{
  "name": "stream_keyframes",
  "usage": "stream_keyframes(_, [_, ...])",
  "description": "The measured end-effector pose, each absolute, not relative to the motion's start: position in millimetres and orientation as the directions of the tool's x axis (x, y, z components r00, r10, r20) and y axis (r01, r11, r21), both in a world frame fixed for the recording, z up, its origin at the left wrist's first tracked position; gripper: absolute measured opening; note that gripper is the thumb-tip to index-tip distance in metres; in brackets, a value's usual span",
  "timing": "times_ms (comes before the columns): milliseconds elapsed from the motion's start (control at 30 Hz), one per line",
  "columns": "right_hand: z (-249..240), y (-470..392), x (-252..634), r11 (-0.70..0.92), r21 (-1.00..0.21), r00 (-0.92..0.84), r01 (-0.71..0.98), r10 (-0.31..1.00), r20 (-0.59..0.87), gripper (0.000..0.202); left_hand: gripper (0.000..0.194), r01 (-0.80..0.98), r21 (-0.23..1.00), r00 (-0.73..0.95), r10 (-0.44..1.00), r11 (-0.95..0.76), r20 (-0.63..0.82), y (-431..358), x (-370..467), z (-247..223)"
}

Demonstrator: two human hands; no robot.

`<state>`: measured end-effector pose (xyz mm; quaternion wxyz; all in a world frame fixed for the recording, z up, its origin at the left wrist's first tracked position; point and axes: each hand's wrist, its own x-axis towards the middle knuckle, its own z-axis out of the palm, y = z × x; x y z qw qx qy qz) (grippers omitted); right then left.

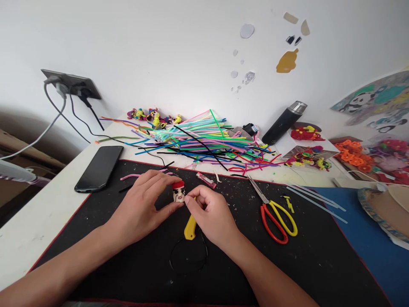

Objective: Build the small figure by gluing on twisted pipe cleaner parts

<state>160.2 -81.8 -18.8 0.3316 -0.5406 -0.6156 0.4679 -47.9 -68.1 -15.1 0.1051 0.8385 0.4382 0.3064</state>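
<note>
A small white figure head (pixel 178 192) with a red top and black facial lines is held upright above the black mat (pixel 134 264). My left hand (pixel 143 202) grips it between the index finger on top and the thumb beneath. At its lower right side, the pinched thumb and index finger of my right hand (pixel 212 213) touch it; whatever may be between those fingertips is too small to tell. Under my right hand lies a yellow-handled tool (pixel 190 228), its upper part hidden, with a thin black loop beside it.
Red-and-yellow-handled scissors (pixel 271 213) lie right of my hands. A phone (pixel 99 168) rests at the left. Behind the mat spreads a pile of coloured pipe cleaners (pixel 204 138), with a black flask (pixel 284 123) to its right. Clear sticks (pixel 316 200) lie at the mat's right edge.
</note>
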Motion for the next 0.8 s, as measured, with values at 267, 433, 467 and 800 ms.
stream_keyframes(267, [-24.7,-82.5,163.8,0.001,-0.95,-0.169,0.313,0.984,-0.055,0.017,0.038,0.674,0.47,0.404,0.817,-0.569,0.411,-67.8,-49.8,-19.2])
stream_keyframes(433, [-25.3,-84.3,165.2,0.035,-0.964,-0.164,0.262,0.986,-0.009,0.02,0.041,0.668,0.505,0.384,0.834,-0.547,0.396,-67.4,-50.0,-21.4])
stream_keyframes(467, [-25.1,-84.8,165.2,0.043,-0.965,-0.165,0.258,0.986,0.0,0.02,0.041,0.666,0.509,0.385,0.836,-0.545,0.391,-67.5,-50.1,-21.4])
stream_keyframes(800, [-24.2,-86.2,164.4,0.074,-0.972,-0.204,0.221,0.979,0.028,0.021,0.041,0.659,0.531,0.387,0.846,-0.533,0.368,-67.6,-50.0,-21.7])
